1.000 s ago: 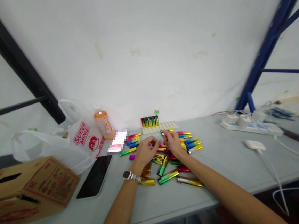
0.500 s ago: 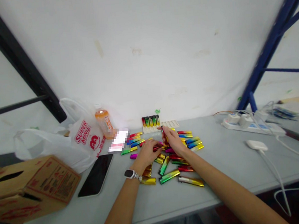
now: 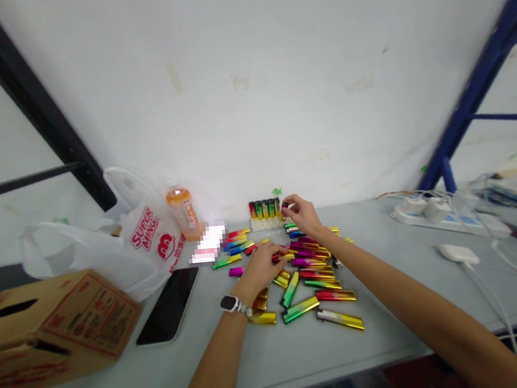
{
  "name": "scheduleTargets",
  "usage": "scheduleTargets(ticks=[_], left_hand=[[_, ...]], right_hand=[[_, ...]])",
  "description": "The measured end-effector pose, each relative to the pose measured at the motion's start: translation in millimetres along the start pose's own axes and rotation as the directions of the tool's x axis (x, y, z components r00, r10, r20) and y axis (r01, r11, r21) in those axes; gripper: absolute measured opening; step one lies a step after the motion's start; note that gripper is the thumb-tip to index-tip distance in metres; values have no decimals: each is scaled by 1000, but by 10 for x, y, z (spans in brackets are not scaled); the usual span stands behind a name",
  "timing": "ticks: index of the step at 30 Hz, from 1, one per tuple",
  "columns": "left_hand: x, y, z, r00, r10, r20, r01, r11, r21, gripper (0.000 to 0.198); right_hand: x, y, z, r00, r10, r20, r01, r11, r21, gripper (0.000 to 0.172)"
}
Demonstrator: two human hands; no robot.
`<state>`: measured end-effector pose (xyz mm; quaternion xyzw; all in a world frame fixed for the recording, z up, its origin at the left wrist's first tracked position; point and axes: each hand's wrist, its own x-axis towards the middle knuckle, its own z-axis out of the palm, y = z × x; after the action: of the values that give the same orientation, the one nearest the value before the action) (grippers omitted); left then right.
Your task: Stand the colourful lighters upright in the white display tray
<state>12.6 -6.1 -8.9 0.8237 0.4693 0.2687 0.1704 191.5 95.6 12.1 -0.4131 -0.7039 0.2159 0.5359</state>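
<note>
Several shiny multicoloured lighters lie scattered on the grey table. A white slotted tray by the wall holds a row of upright lighters. My right hand reaches to the tray's right end, fingers pinched on a lighter standing next to the row. My left hand, a watch on its wrist, rests on the pile with fingers closed around a red and yellow lighter.
A black phone lies left of the pile, with a cardboard box and a white plastic bag beyond it. An orange drink bottle stands by the wall. A power strip and white cables occupy the right side.
My right hand has moved from the pile up to the tray, carrying a lighter to the row's right end. My left hand stayed on the pile.
</note>
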Motion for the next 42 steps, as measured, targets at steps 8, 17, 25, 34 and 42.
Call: scheduleTargets(ticks=[8, 17, 25, 34, 42], left_hand=[[7, -35, 55, 997, -74, -28, 74, 997, -14, 23], [32, -191, 133, 992, -33, -125, 18, 992, -121, 9], [100, -172, 52, 913, -65, -402, -58, 956, -287, 22], [120, -34, -2, 843, -248, -478, -166, 725, -669, 34], [126, 16, -129, 807, -379, -453, -141, 620, -771, 35]], right_hand=[[281, 226, 98, 987, -75, 143, 92, 989, -113, 17], [397, 299, 62, 966, -89, 243, 135, 975, -178, 15], [241, 317, 60, 984, -106, 142, 163, 855, -493, 29], [-271, -145, 99, 992, -39, 124, 82, 927, -365, 43], [-548, -475, 103, 959, 135, 249, -224, 900, 373, 36]])
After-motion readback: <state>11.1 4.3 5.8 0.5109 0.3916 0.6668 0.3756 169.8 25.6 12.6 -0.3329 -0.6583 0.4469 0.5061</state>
